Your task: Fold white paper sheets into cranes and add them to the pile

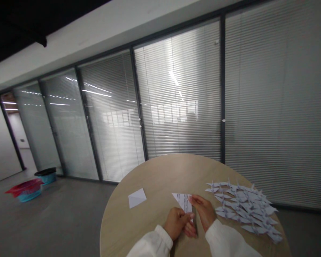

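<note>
Between my hands is a printed sheet of paper [184,202], folded into a triangle with a point toward the left. My left hand [178,222] grips its lower corner, thumb on top and fingers curled beneath. The upper right edge is pinched between the thumb and fingers of my right hand [202,210]. On the table to the left lies a white paper square [137,198] with a diagonal crease. Several folded paper cranes [240,205] are grouped in rows to the right of my right hand.
The round wooden table [123,225] has a curved edge, with a glass partition with blinds [180,89] behind it. On the floor at far left stand a blue bin with a red liner [29,194] and another with a black liner [49,177].
</note>
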Tool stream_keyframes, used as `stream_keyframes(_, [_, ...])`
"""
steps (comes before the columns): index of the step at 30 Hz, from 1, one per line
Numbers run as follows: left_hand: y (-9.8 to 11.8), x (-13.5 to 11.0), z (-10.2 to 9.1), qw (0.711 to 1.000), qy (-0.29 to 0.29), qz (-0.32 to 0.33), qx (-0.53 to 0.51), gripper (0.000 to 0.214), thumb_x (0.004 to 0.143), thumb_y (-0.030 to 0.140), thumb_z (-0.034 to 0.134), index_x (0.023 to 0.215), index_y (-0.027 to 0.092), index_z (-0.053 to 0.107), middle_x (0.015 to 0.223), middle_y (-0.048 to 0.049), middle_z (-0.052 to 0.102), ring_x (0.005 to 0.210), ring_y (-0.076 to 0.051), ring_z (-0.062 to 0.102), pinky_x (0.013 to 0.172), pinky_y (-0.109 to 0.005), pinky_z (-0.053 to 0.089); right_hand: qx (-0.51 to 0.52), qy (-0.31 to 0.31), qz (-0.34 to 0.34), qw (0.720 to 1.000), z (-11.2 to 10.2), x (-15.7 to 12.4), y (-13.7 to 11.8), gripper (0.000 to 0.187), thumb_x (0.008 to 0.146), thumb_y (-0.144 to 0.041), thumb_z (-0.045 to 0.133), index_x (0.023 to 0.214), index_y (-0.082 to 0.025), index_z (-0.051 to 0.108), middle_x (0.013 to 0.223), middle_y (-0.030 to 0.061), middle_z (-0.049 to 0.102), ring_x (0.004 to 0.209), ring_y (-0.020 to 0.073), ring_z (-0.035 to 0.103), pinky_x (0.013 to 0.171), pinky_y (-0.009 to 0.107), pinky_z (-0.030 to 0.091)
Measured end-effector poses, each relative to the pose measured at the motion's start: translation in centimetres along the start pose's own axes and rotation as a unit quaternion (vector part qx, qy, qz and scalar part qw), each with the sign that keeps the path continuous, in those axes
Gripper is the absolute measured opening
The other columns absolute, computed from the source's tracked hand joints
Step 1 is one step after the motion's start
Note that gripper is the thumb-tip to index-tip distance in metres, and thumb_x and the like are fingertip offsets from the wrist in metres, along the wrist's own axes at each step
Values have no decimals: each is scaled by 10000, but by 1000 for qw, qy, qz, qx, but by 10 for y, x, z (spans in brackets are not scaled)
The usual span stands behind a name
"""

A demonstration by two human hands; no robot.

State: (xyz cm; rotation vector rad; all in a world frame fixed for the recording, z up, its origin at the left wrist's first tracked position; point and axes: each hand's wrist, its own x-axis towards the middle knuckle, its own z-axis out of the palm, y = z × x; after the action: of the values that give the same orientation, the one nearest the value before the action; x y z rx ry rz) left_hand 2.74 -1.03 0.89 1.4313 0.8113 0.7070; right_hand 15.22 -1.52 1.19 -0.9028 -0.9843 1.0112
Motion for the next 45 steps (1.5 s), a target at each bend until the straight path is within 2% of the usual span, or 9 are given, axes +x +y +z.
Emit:
stream_keyframes(6, [7,-8,3,998,-70,0,5,459,664,552,496,564,126,633,533,-76,652,453,-163,588,459,-249,440,-1,5,-1,1000,-1,1,4,322,624,-431,628,753,-138,657,688,42,671,667,190,588,593,263,442])
stream_keyframes(11, [15,-15,3,996,-32,40,74,466,682,544,473,459,152,591,439,-45,615,409,-139,546,447,-226,422,21,-3,-5,1000,0,1,4,304,640,-419,619,742,-134,653,672,39,665,654,186,583,609,275,444])
stream_keyframes(15, [11,-8,0,997,-8,47,63,480,701,576,408,517,162,565,424,-26,605,384,-133,527,420,-223,405,42,16,-4,999,-4,4,6,306,626,-414,626,736,-129,646,696,47,665,653,182,580,629,279,447])
stream_keyframes(23, [0,11,-22,985,132,42,98,498,698,618,356,603,156,517,401,-4,562,369,-141,514,393,-226,371,16,30,18,999,-12,12,16,323,574,-444,644,703,-147,645,647,19,648,632,166,578,596,252,447])
stream_keyframes(25, [0,10,-29,967,201,75,136,432,710,569,403,738,161,539,512,-10,607,443,-141,546,429,-218,384,-42,26,1,999,-11,11,14,310,589,-452,627,684,-157,642,618,8,645,620,167,574,579,244,436])
stream_keyframes(28, [2,8,-34,939,259,152,169,378,728,459,475,980,182,523,766,-53,651,686,-159,593,589,-224,426,-163,20,-41,986,-8,8,8,289,617,-448,595,655,-165,640,637,20,650,654,185,579,619,254,433])
stream_keyframes(32, [4,7,-32,942,240,191,137,396,738,417,485,1041,168,536,947,-95,625,857,-185,565,707,-241,423,-296,21,-82,952,-4,3,6,267,663,-437,551,647,-185,637,670,30,640,642,178,574,621,258,431])
stream_keyframes(38, [0,11,-29,960,192,169,114,410,758,461,437,995,156,571,843,-67,634,737,-169,556,661,-244,418,-373,-30,-151,915,2,-2,10,218,696,-375,549,598,-193,620,636,5,590,628,142,549,605,231,406])
stream_keyframes(45, [-4,17,-31,987,122,104,-15,528,618,504,596,999,142,547,855,-79,614,763,-190,561,647,-271,432,-342,-56,-118,931,5,-4,6,198,640,-367,604,563,-186,630,609,-11,585,592,128,527,575,220,384])
